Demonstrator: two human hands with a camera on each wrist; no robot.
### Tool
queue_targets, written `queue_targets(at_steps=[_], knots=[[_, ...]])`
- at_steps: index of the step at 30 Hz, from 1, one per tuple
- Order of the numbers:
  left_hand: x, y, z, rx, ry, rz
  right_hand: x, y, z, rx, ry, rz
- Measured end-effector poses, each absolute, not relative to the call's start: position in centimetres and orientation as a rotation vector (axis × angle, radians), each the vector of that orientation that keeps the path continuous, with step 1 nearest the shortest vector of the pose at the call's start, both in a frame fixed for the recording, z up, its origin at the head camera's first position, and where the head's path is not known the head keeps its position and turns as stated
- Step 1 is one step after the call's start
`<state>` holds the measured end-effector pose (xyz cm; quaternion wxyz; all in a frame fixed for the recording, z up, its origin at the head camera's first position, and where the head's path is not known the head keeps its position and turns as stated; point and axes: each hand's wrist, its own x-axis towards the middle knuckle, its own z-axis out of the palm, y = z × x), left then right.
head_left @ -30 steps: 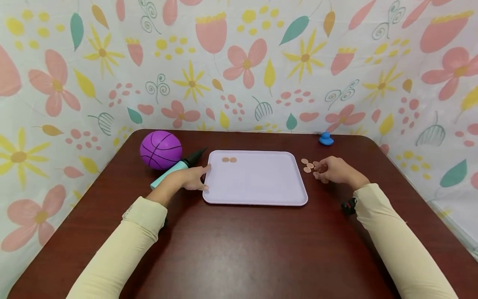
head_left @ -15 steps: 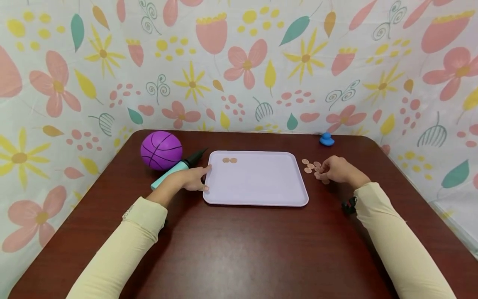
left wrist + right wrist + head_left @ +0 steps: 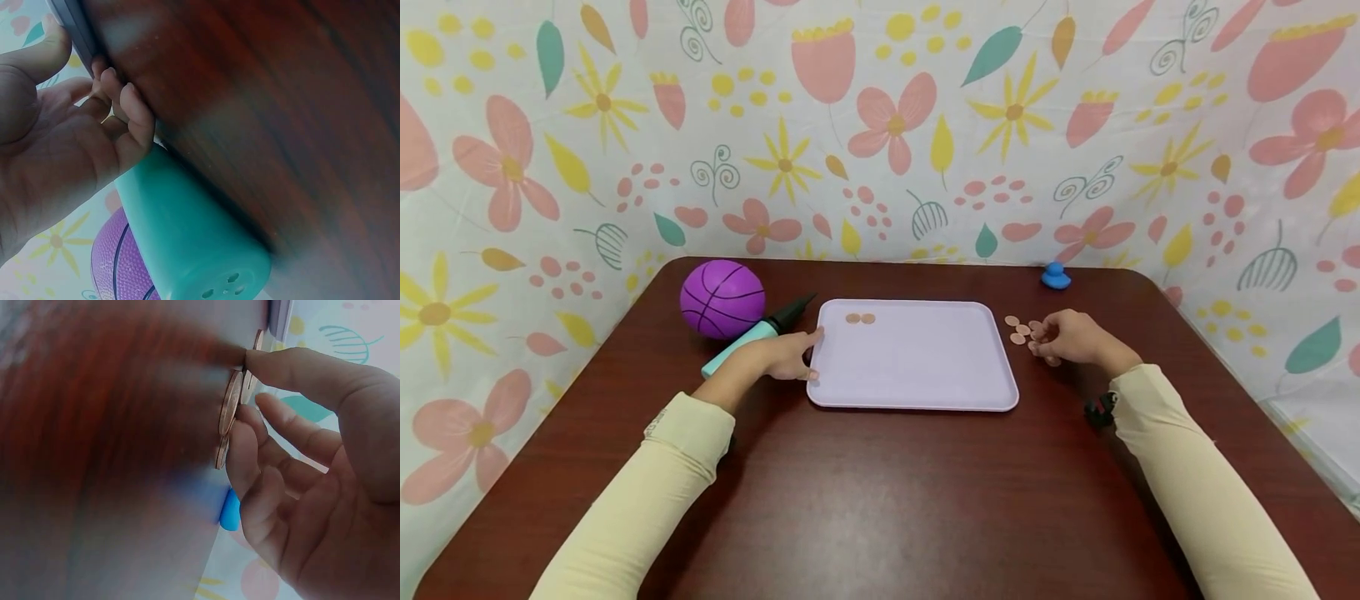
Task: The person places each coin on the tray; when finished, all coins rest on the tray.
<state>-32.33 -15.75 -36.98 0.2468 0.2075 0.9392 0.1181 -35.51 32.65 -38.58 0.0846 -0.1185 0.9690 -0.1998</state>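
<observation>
A pale lilac tray (image 3: 917, 367) lies on the table, with two copper-coloured coins (image 3: 861, 318) side by side near its upper left corner. At the tray's left edge is my left hand (image 3: 787, 356), its thumb and fingers about the rim (image 3: 76, 37). Right of the tray, several more copper-coloured coins (image 3: 1022, 331) lie in a loose cluster. Over that cluster my right hand (image 3: 1075, 337) reaches down with bent fingers. In the right wrist view, its thumb and fingertips are on either side of coins (image 3: 231, 403); whether they pinch one cannot be told.
Behind the left hand lies a teal hand pump (image 3: 741, 348) with a black tapered end, beside a purple basketball (image 3: 722, 298). A blue toy duck (image 3: 1056, 276) stands at the back right. The brown table (image 3: 917, 492) meets a flower-printed cloth (image 3: 895, 200) at the back.
The right hand's fingertips shift slightly among the coins while the hand stays in place. The left hand and tray hold still; the head view tilts a little.
</observation>
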Motion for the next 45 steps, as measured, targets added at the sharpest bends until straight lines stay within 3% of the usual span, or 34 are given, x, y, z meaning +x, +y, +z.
queue_targets(at_steps=[31,45], knots=[[-32.5,-15.6,-37.2,0.549,2.554,0.314,-35.5,31.6,-37.8,-0.282,2.769,-0.621],[-32.6,-15.7,-37.1,0.547,2.550,0.320,-35.7,31.5,-38.1,-0.372,2.827,-0.684]])
